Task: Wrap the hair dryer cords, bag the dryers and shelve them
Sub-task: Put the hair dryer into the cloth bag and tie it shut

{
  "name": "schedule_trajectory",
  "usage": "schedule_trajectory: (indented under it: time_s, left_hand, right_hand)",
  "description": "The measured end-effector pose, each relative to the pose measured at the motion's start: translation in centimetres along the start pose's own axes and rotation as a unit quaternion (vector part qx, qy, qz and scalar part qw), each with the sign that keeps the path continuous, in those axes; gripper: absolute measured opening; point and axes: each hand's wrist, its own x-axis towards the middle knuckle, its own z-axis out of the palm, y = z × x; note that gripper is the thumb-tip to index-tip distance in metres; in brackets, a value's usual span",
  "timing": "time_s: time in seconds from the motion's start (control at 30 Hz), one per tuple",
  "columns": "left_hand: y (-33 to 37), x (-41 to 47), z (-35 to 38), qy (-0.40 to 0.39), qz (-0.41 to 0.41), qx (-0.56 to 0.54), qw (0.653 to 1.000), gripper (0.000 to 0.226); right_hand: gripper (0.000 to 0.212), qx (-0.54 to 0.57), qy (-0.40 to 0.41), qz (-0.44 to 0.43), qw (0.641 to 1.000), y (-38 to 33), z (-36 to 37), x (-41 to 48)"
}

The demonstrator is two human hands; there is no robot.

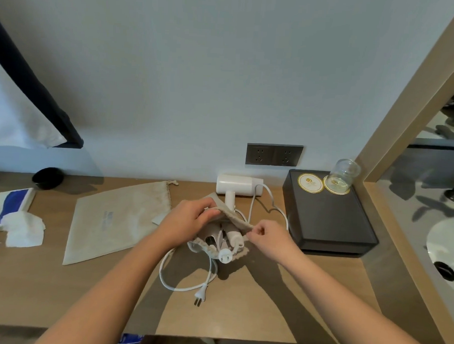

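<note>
My left hand [190, 217] and my right hand [267, 236] each grip the rim of a beige cloth bag [234, 219] and hold its mouth open above the wooden counter [111, 284]. A white hair dryer [234, 238] with its wound cord sits inside the bag, and a round plug end [225, 255] pokes out. A second white hair dryer [237, 186] lies by the wall behind the bag. Its loose cord [174, 286] runs forward to a plug [199, 298]. A second, flat beige bag [117, 219] lies to the left.
A black box [327, 223] with an upturned glass [343, 174] stands at the right, under a wall socket [273, 154]. A sink [449, 249] lies further right. At the left are crumpled tissue [23, 229], a blue and white packet [8, 206] and a black bowl [48, 178].
</note>
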Motion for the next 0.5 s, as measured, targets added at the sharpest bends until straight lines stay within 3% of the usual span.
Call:
schedule_trajectory:
  time_s: [0.07,0.2,0.27,0.33,0.5]
  left_hand:
    - [0.2,0.0,-0.1,0.007,-0.003,-0.008,1.000,0.024]
    - [0.3,-0.3,-0.6,0.010,-0.004,0.031,0.999,0.026]
    - [0.2,-0.3,-1.6,0.023,-0.001,0.100,0.995,0.027]
    - [0.0,-0.1,-2.9,0.040,-0.001,0.169,0.985,0.024]
    - [-0.1,1.3,-6.9,0.123,-0.005,0.237,0.964,0.027]
  right_hand:
    - [0.025,-0.075,0.039,0.000,0.996,-0.2,0.3,0.0]
    - [0.017,-0.156,0.005,-0.011,0.988,-0.6,1.6,0.7]
    - [0.029,-0.176,-0.011,-0.024,0.984,-1.1,1.1,1.0]
    - [0.034,-0.172,-0.019,-0.047,0.984,-2.1,0.1,1.0]
    - [0.035,-0.040,0.018,-0.118,0.992,-7.0,-2.9,0.9]
